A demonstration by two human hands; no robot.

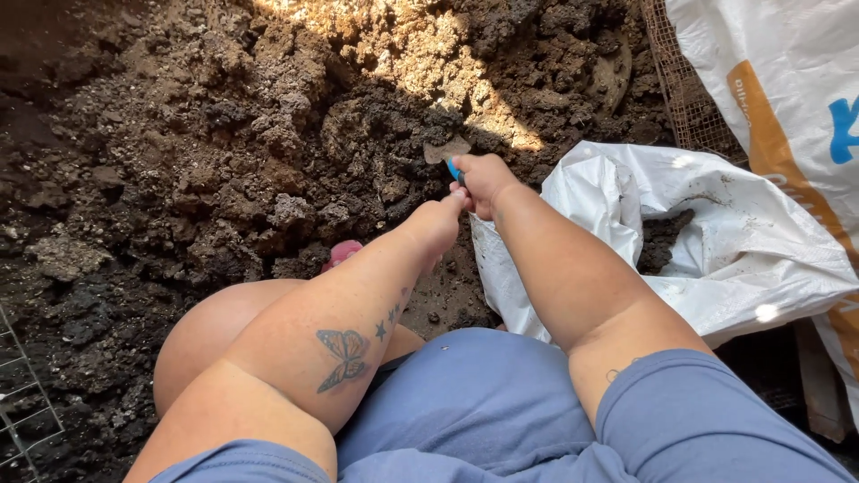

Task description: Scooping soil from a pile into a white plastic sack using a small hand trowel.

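Dark, clumpy soil fills most of what you see, lumpy and dry-looking, with a patch of sun lighting the clods at the top middle. Your right hand is closed around a small trowel: the blue handle shows just beside your knuckles, and the dull metal blade pokes out past the fist, its tip resting at the edge of the sunlit clods. Your left hand sits just beside the right, touching it or nearly so. Its fingers are curled in and point toward the trowel handle, but you cannot tell from here whether they grip anything or only rest against the other hand.

Both forearms reach forward from blue sleeves; the left one carries a butterfly tattoo and small stars. Your knee is bent up under the left arm, and a bit of pink shoe shows beyond it on the soil.

To the right of your right arm lies an open white bag, crumpled, with some dark soil sitting in its mouth. Behind it, at the top right, stands a second white bag with orange and blue print, and wire mesh runs beside it at the soil's edge. More wire grid shows at the lower left.
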